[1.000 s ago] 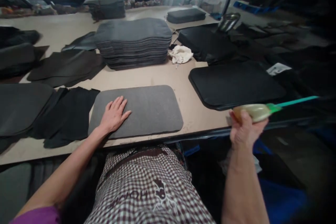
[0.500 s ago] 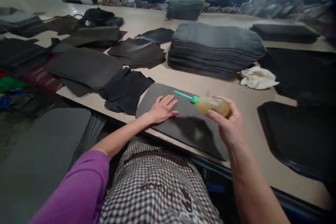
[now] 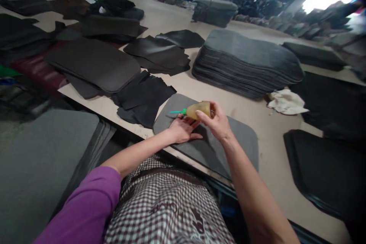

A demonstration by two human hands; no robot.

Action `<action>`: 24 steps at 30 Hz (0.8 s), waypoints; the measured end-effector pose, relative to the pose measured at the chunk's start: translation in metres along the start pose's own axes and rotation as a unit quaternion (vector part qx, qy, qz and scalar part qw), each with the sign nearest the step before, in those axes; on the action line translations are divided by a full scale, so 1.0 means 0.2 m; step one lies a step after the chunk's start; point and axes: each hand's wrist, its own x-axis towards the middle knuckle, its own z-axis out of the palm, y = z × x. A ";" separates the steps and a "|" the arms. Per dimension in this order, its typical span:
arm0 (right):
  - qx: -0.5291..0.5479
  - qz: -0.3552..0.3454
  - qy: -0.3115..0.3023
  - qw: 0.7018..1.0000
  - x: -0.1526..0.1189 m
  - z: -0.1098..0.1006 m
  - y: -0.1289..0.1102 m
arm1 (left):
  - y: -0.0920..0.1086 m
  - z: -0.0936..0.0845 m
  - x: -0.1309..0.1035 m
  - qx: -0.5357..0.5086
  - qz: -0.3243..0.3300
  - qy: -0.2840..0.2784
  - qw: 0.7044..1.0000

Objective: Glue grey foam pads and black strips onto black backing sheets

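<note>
A grey rounded panel [image 3: 243, 137] lies flat at the table's front edge. My left hand [image 3: 184, 129] rests on its left part, fingers spread, partly hidden by the bottle above. In my right hand [image 3: 217, 120] is a yellowish squeeze bottle [image 3: 197, 110] with a green cap and a thin nozzle. The bottle is tilted on its side, its nozzle pointing left over the panel's left end. Whether the nozzle tip touches the panel I cannot tell.
Behind the panel stands a tall stack of grey panels [image 3: 246, 61], with a white cloth [image 3: 287, 101] at its right. Black scraps [image 3: 143, 99] lie to the left. A black padded piece [image 3: 326, 171] is at right, and more grey panels [image 3: 48, 160] are at lower left.
My right hand has carried the bottle left, from over the panel's right part to above my left hand. My left hand still lies on the panel. The view has tilted somewhat.
</note>
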 end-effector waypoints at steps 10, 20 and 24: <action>0.006 -0.042 -0.110 0.993 0.06 0.13 -0.12 | 0.02 0.06 0.02 -0.049 -0.048 -0.041 0.997; 0.020 -0.064 -0.156 0.985 0.13 0.14 -0.06 | 0.02 0.04 0.00 -0.056 -0.035 -0.044 0.997; 0.019 -0.062 -0.121 0.990 0.22 0.12 0.02 | 0.01 0.00 -0.02 -0.013 -0.010 0.005 1.000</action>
